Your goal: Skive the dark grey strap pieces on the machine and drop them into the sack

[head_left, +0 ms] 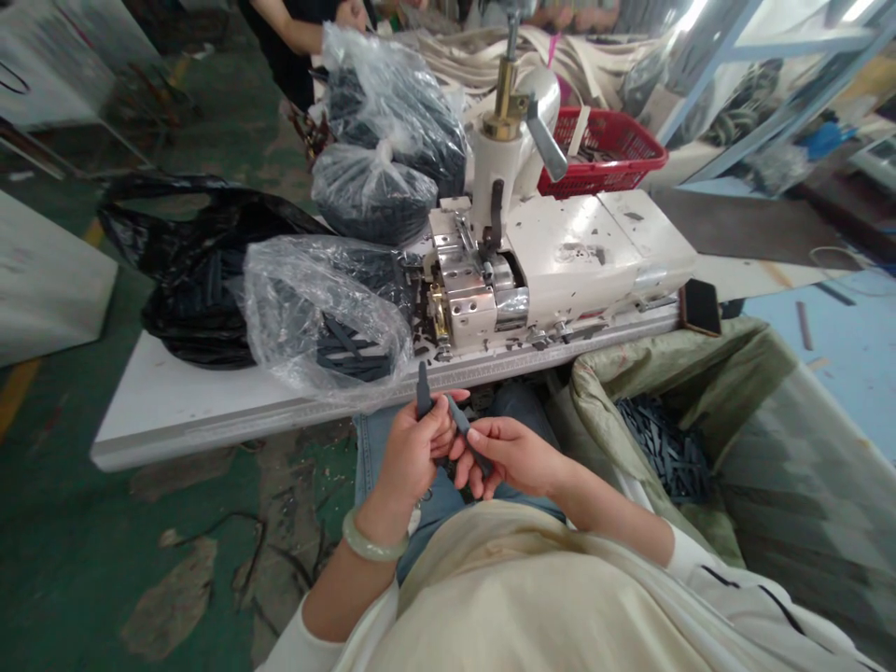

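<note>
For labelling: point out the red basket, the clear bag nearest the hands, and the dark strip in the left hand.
red basket (602,180): head view, its mesh wall.
clear bag (294,299): head view, its plastic side.
dark strip (424,383): head view, the end above the left hand (413,453).

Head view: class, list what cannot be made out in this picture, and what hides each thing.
Head view: short dark grey strip in the left hand, lower end hidden by the fingers.
Head view: second dark strip in the right hand, far end covered by that hand.
Head view: crinkled clear plastic bag, dark contents blurred by glare.
Head view: co-worker's hand, cut off by the top edge.
</note>
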### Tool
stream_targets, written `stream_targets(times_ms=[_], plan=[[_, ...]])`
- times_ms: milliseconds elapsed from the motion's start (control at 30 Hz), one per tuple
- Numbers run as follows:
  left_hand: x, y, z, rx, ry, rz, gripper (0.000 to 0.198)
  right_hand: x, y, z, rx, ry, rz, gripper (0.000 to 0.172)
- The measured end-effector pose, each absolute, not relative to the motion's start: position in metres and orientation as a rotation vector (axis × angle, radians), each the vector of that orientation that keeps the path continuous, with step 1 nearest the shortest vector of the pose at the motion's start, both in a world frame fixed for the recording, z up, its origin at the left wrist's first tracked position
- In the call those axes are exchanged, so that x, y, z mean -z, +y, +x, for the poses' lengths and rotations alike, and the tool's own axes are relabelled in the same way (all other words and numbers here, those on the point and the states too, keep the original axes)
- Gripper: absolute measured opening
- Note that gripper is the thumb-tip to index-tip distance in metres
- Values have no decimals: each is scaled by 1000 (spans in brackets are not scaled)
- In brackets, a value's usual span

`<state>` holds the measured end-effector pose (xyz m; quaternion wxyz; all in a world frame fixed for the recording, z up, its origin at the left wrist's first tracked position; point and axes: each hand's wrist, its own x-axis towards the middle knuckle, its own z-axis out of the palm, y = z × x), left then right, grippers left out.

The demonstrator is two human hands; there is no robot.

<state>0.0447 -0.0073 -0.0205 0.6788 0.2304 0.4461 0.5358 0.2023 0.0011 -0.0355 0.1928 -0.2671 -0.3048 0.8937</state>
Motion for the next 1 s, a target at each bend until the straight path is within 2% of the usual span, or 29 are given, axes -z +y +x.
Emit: stream_targets(times_ms=[300,567,733,1000], plan=[[23,-10,32,-1262,1014,518,41,33,9,199,-2420,-943,-820,37],[37,-23,20,-1217,1030,471,45,23,87,201,-1778,-1078,-1029,41],[41,-29,19,-1202,1065,404,45,14,128,198,-1736,-948,-982,39],[41,-30,13,-1224,1100,372,44,11,142,193,-1783,-822,-1026,30]])
